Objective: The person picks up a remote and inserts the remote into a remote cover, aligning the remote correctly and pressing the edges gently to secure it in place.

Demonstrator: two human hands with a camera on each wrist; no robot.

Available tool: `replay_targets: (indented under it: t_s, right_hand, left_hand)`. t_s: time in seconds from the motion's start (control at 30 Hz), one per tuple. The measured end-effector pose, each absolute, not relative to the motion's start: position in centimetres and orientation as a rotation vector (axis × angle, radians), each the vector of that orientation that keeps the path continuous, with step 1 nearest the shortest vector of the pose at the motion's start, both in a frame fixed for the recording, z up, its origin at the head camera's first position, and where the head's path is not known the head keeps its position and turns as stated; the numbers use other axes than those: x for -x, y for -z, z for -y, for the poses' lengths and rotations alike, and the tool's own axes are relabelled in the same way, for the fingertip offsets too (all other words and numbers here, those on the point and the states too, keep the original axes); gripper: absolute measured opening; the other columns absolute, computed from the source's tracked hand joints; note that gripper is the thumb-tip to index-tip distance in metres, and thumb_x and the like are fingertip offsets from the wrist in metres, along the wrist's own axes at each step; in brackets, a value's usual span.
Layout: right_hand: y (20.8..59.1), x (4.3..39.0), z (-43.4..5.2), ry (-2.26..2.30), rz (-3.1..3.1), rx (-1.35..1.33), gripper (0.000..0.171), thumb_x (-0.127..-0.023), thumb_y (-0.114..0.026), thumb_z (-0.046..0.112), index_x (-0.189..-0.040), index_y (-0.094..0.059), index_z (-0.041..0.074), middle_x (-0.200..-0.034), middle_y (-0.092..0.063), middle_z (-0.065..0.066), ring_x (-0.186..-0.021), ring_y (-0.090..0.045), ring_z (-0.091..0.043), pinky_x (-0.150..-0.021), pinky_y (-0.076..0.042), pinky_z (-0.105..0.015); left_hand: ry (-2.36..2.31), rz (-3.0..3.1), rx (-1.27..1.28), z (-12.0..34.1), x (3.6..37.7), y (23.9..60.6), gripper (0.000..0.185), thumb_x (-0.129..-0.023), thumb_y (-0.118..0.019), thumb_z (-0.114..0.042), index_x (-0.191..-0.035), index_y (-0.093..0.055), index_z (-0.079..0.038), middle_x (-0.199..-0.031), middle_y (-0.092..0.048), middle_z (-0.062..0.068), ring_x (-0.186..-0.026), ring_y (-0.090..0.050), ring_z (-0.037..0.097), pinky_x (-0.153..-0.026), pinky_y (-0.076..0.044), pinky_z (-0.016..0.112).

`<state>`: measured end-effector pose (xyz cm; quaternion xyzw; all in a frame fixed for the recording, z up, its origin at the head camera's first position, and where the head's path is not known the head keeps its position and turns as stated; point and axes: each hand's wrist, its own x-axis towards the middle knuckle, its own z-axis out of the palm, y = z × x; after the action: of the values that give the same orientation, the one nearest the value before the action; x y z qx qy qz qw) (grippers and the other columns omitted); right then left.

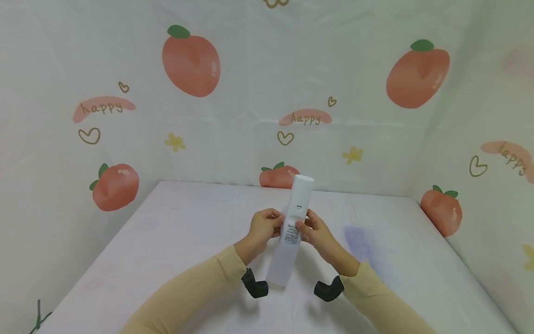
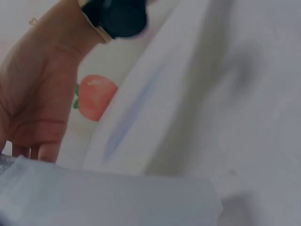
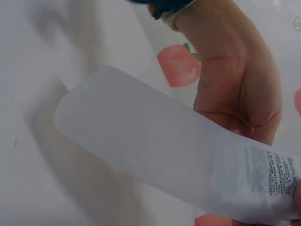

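Note:
Between the two hands is a long, flattened white case (image 1: 301, 192) with a frosted, see-through lower part (image 3: 141, 136) and a printed label (image 3: 280, 172) near its middle. It leans, its top tilted away and to the right. On its left edge, my left hand (image 1: 262, 227) pinches it with thumb and fingers. From the other side my right hand (image 1: 319, 236) grips it, thumb on the front beside the label and fingers behind. A small slot-like mark shows above the label. In the left wrist view the frosted part (image 2: 117, 197) fills the bottom, with the right hand behind.
A white table (image 1: 187, 204) lies under the hands, with a purple smudge (image 1: 360, 241) at the right. Fruit-printed cloth (image 1: 246, 69) hangs behind and along the sides. Black wrist cameras (image 1: 255, 285) sit at both cuffs. Something thin and green (image 1: 39, 320) shows at lower left.

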<state>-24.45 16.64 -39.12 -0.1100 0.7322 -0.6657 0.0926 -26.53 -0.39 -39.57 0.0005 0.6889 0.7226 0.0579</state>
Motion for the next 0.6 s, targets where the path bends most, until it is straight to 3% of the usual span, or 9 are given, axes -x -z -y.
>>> replay_targets:
  t_s: [0.13, 0.27, 0.43, 0.6]
  right_hand:
    - [39.27, 24.48, -16.87, 1.973, -2.161, 0.305, 0.056, -0.101, -0.051, 0.016, -0.148, -0.027, -0.001, -0.124, -0.052, -0.023, -0.105, -0.058, -0.017, -0.097, -0.050, -0.042]
    - [39.57, 24.68, -17.00, 1.981, -2.133, 0.271, 0.051, -0.100, -0.054, 0.016, -0.142, -0.033, -0.004, -0.109, -0.057, -0.011, -0.097, -0.059, -0.013, -0.092, -0.053, -0.035]
    - [39.70, 25.15, -17.23, 2.009, -2.142, 0.237, 0.044, -0.099, -0.055, 0.015, -0.135, -0.039, -0.006, -0.097, -0.056, -0.003, -0.091, -0.059, -0.012, -0.086, -0.054, -0.030]
    - [39.71, 25.44, -17.61, 2.028, -2.107, 0.231, 0.042, -0.099, -0.054, 0.014, -0.132, -0.039, -0.007, -0.095, -0.055, -0.001, -0.089, -0.059, -0.011, -0.082, -0.054, -0.027]
  left_hand:
    - [-2.181, -2.081, 0.040, -0.04, 26.44, 39.44, 0.017, -0.093, -0.063, -0.008, -0.105, -0.063, 0.004, -0.074, -0.064, 0.002, -0.060, -0.058, 0.009, -0.055, -0.051, 0.023]
    - [-2.230, -2.073, -0.007, -0.12, 26.29, 39.70, 0.029, -0.093, -0.062, -0.006, -0.120, -0.053, -0.003, -0.080, -0.071, 0.011, -0.059, -0.061, 0.011, -0.054, -0.052, 0.023]
    - [-2.246, -2.074, -0.188, 0.04, 26.12, 39.97, 0.024, -0.096, -0.060, -0.010, -0.119, -0.057, -0.002, -0.090, -0.072, 0.016, -0.067, -0.063, 0.011, -0.061, -0.056, 0.026]
    - [-2.086, -2.185, -0.339, 0.33, 26.21, 40.06, 0.040, -0.088, -0.073, -0.017, -0.122, -0.062, 0.000, -0.102, -0.069, 0.014, -0.080, -0.064, 0.012, -0.072, -0.058, 0.031]
